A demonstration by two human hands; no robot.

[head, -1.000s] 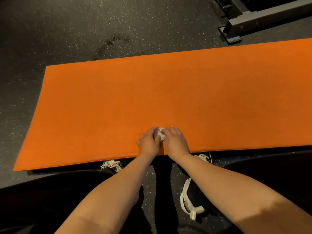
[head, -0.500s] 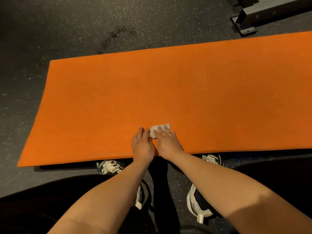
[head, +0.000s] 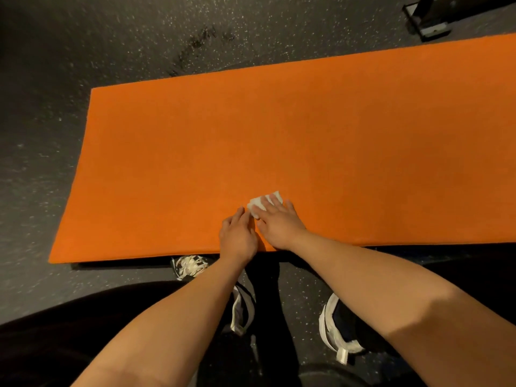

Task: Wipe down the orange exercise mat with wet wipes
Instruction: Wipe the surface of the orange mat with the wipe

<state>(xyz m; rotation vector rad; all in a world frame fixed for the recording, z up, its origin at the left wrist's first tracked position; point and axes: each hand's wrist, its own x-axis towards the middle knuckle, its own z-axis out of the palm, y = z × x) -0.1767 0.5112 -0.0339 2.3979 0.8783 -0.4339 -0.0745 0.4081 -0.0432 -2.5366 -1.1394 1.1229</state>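
Note:
The orange exercise mat (head: 279, 135) lies flat on the dark speckled floor and runs off the right edge of the view. A small white wet wipe (head: 258, 204) lies on the mat close to its near edge. My right hand (head: 279, 223) presses the wipe flat with straight, spread fingers that cover much of it. My left hand (head: 238, 236) rests flat on the mat just left of the wipe, its fingertips close to the wipe's left edge.
A metal equipment frame foot (head: 430, 23) stands on the floor beyond the mat's far right. A dark wet patch (head: 195, 46) marks the floor behind the mat. My white shoes (head: 190, 265) stand at the mat's near edge.
Both hands went from bunched around the crumpled wipe to flat. The wipe now lies spread under my right fingers, a little farther onto the mat. The view shifted left.

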